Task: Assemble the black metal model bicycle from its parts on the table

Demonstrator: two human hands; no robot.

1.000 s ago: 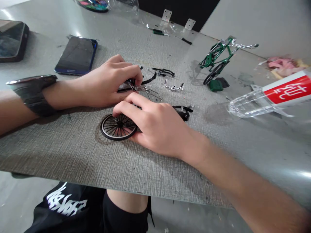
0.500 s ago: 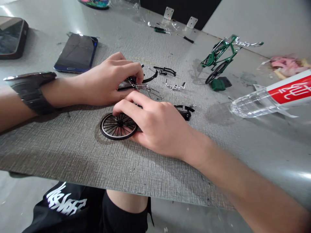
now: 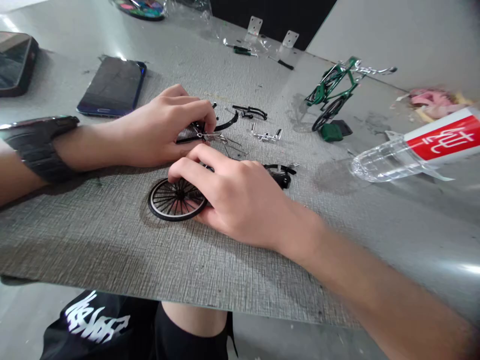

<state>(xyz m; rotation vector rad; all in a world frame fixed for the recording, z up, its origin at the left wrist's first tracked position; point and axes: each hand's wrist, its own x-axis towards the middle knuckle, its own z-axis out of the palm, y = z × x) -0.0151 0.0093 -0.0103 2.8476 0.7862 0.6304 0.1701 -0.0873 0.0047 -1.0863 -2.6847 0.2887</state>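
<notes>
My right hand (image 3: 240, 200) is wrapped round a black model bicycle that lies low over the table. Its spoked wheel (image 3: 178, 200) sticks out left of my fingers, and a black rear part (image 3: 281, 177) shows beyond my knuckles; my hand hides the middle. My left hand (image 3: 168, 122) is curled over small parts just behind, with fingers closed; what they pinch is hidden. Beside those fingers lie a curved black mudguard (image 3: 228, 122) and a thin wire piece (image 3: 227, 140). Farther right are black pieces (image 3: 251, 111) and a silver handlebar (image 3: 267, 134).
A finished-looking green model bicycle (image 3: 333, 92) stands at the back right, near a green block (image 3: 331, 132). A clear tube with a red label (image 3: 442, 137) lies at right. Two phones, one dark blue (image 3: 112, 86), rest at left. Small screwdrivers (image 3: 243, 51) lie at the back.
The whole view has shifted slightly, so things sit a little farther left. Both hands keep nearly the same pose, and the wheel stays beside my right fingers.
</notes>
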